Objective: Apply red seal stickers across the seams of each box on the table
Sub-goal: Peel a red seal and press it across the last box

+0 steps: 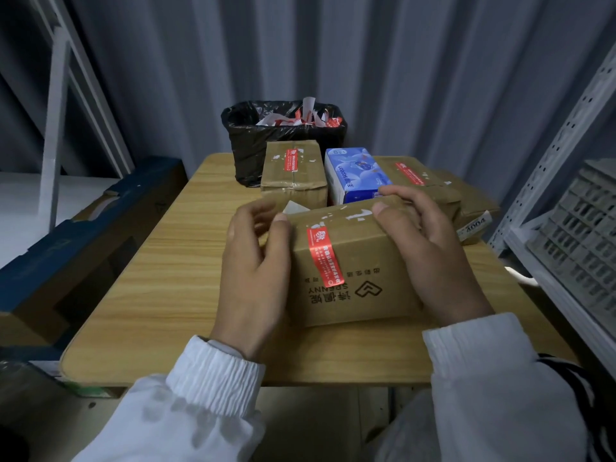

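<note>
Cardboard box [353,261] bearing a red seal sticker [325,258], held at each end: left hand [253,261] and right hand [430,248] curl fingers round it.

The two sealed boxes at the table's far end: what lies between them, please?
A blue tissue pack lies between the left box and the right box, seen in the head view.

Near box [350,261] on table [150,278]; bin [246,145] behind.
</note>
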